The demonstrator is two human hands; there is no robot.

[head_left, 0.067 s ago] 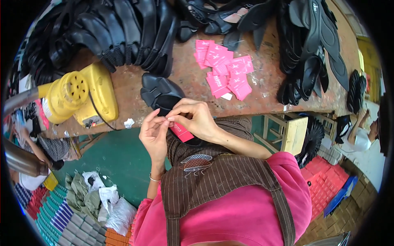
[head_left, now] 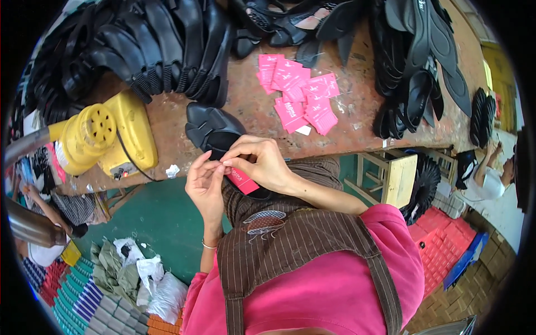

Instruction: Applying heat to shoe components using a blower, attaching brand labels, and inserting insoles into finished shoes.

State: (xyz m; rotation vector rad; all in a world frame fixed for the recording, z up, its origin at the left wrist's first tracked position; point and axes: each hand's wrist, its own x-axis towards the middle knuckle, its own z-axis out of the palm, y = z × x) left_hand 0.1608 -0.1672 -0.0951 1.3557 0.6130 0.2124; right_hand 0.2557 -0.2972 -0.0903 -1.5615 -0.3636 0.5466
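Observation:
A black slip-on shoe (head_left: pixel 209 125) with a bow-like upper lies across the near table edge, its heel end reaching toward my lap. Over its opening, my left hand (head_left: pixel 205 187) and my right hand (head_left: pixel 261 164) meet at the fingertips, thumbs and forefingers pinched closed. A pink hang tag (head_left: pixel 244 182) dangles just below the pinch, beside my right thumb, in front of the shoe's back part. Whatever fine piece is between the left fingertips is too small to make out. Farther on the table lies a loose heap of similar pink tags (head_left: pixel 298 92), some with thin clear loops.
Rows of black shoes (head_left: pixel 167 50) crowd the far left of the worn table (head_left: pixel 357 114); more shoes and insoles (head_left: pixel 419 61) stand right. A yellow machine (head_left: pixel 131 137) with a hose sits at left. A wooden stool (head_left: pixel 399 178) is below the edge. Other people work at both sides.
The view has shifted slightly, so the table's things appear a little farther left. Both hands keep their fingertips pinched together above the shoe.

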